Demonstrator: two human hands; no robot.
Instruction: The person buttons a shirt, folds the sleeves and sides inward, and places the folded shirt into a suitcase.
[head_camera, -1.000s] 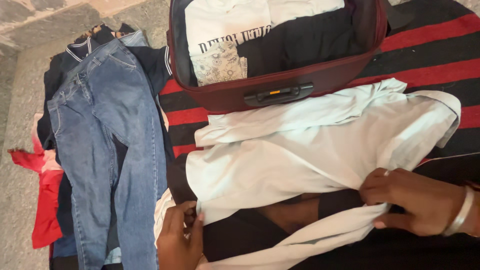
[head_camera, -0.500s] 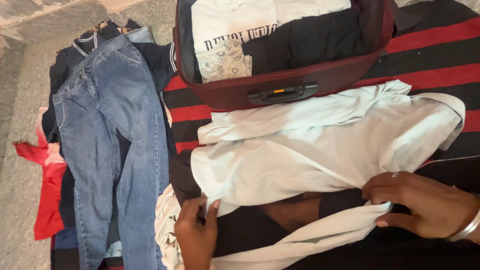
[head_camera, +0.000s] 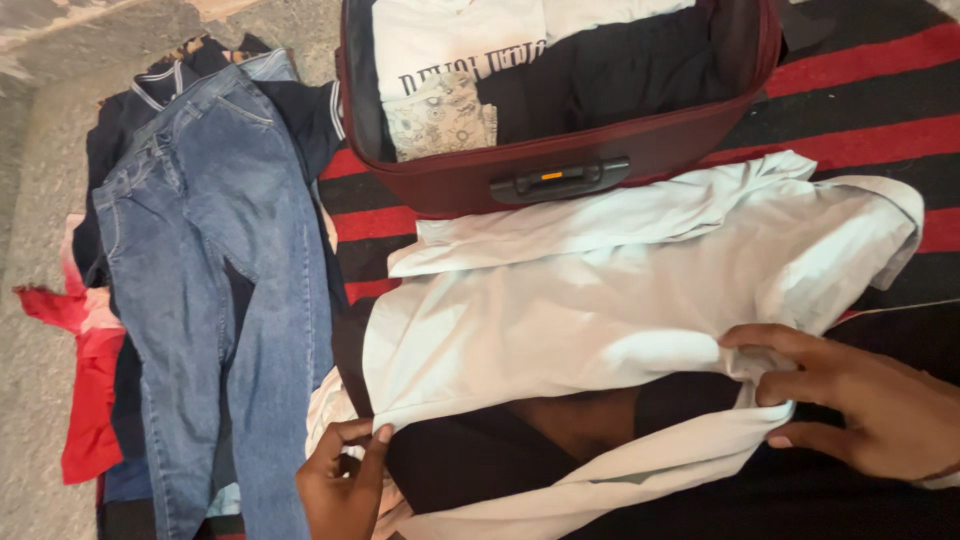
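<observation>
White cotton shirt (head_camera: 600, 310) lies spread on the red-and-black striped rug (head_camera: 860, 110), just before the open maroon fabric suitcase (head_camera: 560, 165). Left hand (head_camera: 340, 490) pinches its lower corner; right hand (head_camera: 860, 405) grips bunched cloth. Faded blue denim jeans (head_camera: 210, 290) lie left.

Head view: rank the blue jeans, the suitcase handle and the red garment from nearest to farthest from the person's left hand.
From the left hand, which pinches the white shirt at its lower corner:
1. Blue jeans, just to its left, laid flat.
2. Red garment, farther left, at the edge of the clothes pile.
3. Suitcase handle, up and to the right, on the maroon suitcase front.
</observation>
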